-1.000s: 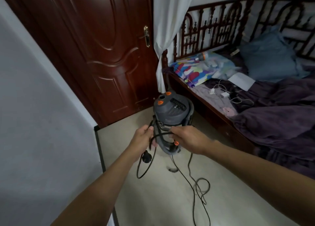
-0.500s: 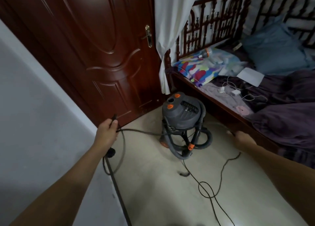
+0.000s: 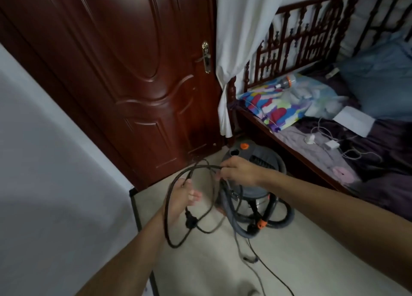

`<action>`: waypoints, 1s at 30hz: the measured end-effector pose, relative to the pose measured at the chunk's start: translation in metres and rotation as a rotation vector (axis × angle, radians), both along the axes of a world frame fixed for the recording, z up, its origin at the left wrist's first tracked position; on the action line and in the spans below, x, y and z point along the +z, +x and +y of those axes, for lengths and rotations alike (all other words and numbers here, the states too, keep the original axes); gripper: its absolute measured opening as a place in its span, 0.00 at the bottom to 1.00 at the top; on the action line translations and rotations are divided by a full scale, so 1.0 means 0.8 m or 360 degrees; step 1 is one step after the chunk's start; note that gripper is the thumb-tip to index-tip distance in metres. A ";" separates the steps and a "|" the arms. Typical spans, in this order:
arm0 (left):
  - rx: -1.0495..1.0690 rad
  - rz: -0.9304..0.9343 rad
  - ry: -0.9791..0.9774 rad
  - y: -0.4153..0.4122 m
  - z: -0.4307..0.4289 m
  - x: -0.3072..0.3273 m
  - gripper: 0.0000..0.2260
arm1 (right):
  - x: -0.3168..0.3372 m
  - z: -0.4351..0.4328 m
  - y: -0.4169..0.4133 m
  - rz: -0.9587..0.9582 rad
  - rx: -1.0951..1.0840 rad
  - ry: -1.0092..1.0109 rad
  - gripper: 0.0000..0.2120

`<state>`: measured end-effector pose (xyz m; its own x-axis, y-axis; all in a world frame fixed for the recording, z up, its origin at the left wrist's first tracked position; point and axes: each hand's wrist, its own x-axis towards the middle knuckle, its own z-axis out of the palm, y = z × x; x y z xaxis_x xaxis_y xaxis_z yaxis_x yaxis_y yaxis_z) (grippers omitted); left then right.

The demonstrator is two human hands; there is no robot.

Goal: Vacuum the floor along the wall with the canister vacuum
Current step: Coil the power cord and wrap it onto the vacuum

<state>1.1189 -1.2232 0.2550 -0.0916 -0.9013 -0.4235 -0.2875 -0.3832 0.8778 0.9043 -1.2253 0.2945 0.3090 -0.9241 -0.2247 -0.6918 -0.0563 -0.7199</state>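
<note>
The grey canister vacuum (image 3: 256,159), with orange knobs, stands on the pale floor by the bed's corner, its grey hose (image 3: 274,223) coiled round its base. My left hand (image 3: 184,196) is spread with its fingers out, and loops of the black power cord (image 3: 171,233) hang over it. The plug (image 3: 190,221) dangles just below that hand. My right hand (image 3: 238,171) is in front of the vacuum's top and pinches the same cord. More cord trails over the floor (image 3: 312,251) toward the bottom of the view.
A dark red wooden door (image 3: 133,83) stands shut ahead. A white wall (image 3: 55,173) with a black skirting runs along the left. A wooden bed (image 3: 301,157) with bedding, chargers and a bottle fills the right. A white curtain (image 3: 240,39) hangs at the bedpost.
My right hand has come back from near the bed frame to take hold of the cord at the vacuum. My left hand has moved right from the wall, with cord loops now over it.
</note>
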 end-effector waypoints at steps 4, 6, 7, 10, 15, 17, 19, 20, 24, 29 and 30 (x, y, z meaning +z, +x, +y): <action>-0.0019 0.0194 0.0160 -0.028 -0.044 0.010 0.11 | -0.010 -0.050 -0.009 0.0567 0.0308 -0.0083 0.15; -0.0060 0.0151 0.0134 -0.034 -0.067 0.015 0.12 | -0.019 -0.064 -0.015 0.0730 0.0433 -0.0103 0.15; -0.0086 0.0130 0.0129 -0.036 -0.078 0.017 0.12 | -0.022 -0.070 -0.018 0.0758 0.0474 -0.0116 0.14; -0.0141 0.0086 0.0154 -0.043 -0.108 0.018 0.12 | -0.028 -0.089 -0.022 0.0617 0.0434 -0.0125 0.14; -0.0354 -0.0091 0.0051 -0.052 -0.153 0.007 0.11 | -0.032 -0.130 -0.013 0.0480 0.0257 -0.0219 0.12; -0.0431 -0.0087 0.0008 -0.052 -0.179 0.008 0.09 | -0.041 -0.149 -0.012 0.0546 0.0107 -0.0278 0.12; -0.0488 -0.0068 -0.0033 -0.047 -0.213 0.015 0.07 | -0.052 -0.170 -0.021 0.0684 -0.0137 -0.0298 0.11; -0.0517 -0.0081 -0.0058 -0.042 -0.231 0.021 0.10 | -0.059 -0.178 -0.030 0.0730 -0.0301 -0.0280 0.10; -0.0536 -0.0075 -0.0074 0.011 -0.316 0.049 0.14 | -0.106 -0.182 -0.084 0.0791 -0.0969 0.0034 0.09; -0.0342 0.0034 -0.0044 0.083 -0.425 0.060 0.13 | -0.182 -0.117 -0.146 0.0783 -0.1694 0.0591 0.14; -0.0334 0.0032 -0.0035 0.091 -0.442 0.056 0.14 | -0.194 -0.103 -0.149 0.0771 -0.1788 0.0636 0.15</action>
<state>1.1918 -1.5766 0.3002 -0.2865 -0.8705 -0.4002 -0.3416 -0.2975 0.8915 0.7848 -1.3076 0.1397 -0.7815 -0.4661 -0.4148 -0.4135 0.8847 -0.2151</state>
